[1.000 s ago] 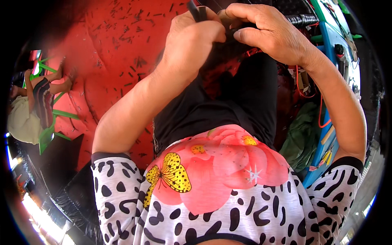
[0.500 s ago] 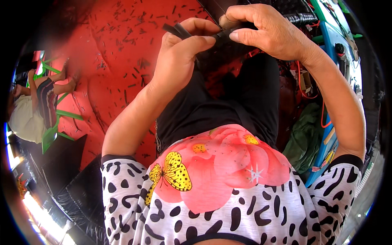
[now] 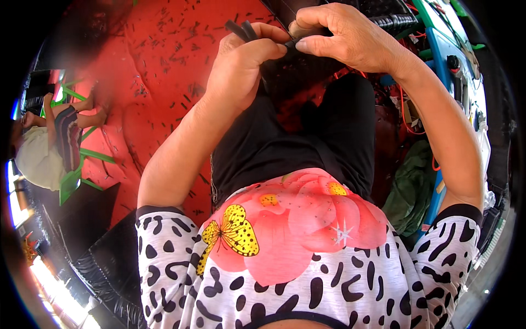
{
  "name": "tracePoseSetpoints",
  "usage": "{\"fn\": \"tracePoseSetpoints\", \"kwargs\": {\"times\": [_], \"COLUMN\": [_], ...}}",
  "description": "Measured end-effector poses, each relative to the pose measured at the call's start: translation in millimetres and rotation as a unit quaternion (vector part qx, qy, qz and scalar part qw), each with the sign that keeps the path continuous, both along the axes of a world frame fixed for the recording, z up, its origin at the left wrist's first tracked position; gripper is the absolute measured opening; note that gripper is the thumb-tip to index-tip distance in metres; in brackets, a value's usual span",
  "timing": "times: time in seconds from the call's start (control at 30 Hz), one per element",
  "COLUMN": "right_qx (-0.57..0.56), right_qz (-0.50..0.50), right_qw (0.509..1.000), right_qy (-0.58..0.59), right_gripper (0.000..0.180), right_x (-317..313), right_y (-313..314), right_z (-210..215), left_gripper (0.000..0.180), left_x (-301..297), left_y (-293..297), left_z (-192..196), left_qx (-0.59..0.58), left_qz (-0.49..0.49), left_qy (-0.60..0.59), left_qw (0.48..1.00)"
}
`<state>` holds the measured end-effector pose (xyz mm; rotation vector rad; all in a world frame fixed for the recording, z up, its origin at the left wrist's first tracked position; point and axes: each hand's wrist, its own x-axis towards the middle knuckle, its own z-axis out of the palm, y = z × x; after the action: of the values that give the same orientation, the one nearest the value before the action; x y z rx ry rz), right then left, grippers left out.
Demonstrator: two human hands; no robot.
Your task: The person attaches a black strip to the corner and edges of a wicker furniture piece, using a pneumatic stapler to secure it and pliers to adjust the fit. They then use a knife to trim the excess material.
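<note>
My left hand [image 3: 244,63] is closed around a bundle of thin black strips [image 3: 244,29], whose ends stick out above the fingers. My right hand [image 3: 342,35] pinches the same black material [image 3: 291,45] between thumb and fingertips, right beside the left hand. Both hands are raised above my lap, over black trousers [image 3: 307,137]. What the strips belong to is hidden behind the hands.
The red floor [image 3: 164,60] is strewn with small dark scraps. Another person [image 3: 49,142] sits on a green chair at the left. A blue and green machine frame [image 3: 455,66] with orange cables stands at the right, with a green cloth [image 3: 413,189] below it.
My left hand has moved left and down, apart from the right, drawing the black strips out so their ends now show above its fingers. My right hand stays in place.
</note>
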<state>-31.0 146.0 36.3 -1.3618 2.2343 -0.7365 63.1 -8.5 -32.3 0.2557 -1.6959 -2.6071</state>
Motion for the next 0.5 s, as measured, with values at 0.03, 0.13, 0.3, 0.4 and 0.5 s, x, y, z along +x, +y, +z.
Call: {"fn": "tracePoseSetpoints", "kwargs": {"times": [0.03, 0.13, 0.3, 0.4, 0.5], "right_qx": [-0.007, -0.027, -0.062, -0.039, -0.327], "right_qz": [0.006, 0.013, 0.003, -0.054, -0.105], "right_qw": [1.0, 0.999, 0.991, 0.993, 0.916], "right_qy": [-0.002, 0.015, 0.118, 0.101, 0.208], "right_gripper": [0.025, 0.025, 0.026, 0.024, 0.026], "right_x": [-1.0, -2.1, 1.2, 11.7, 14.6], "right_y": [0.6, 3.2, 11.8, 13.7, 31.9], "right_z": [-1.1, -0.8, -21.5, -18.0, -47.8], "left_gripper": [0.02, 0.021, 0.021, 0.025, 0.021], "left_x": [-0.5, -0.7, 7.2, 4.6, 1.2], "left_y": [0.1, 3.2, 12.9, 3.7, 13.1], "left_z": [-0.1, 3.7, 1.6, -8.7, -9.1], "left_qx": [-0.01, -0.032, -0.042, -0.089, -0.071], "left_qz": [0.004, 0.014, 0.031, 0.008, -0.006], "left_qy": [0.001, 0.007, -0.01, 0.025, 0.013], "left_qw": [1.0, 0.999, 0.999, 0.996, 0.997]}}
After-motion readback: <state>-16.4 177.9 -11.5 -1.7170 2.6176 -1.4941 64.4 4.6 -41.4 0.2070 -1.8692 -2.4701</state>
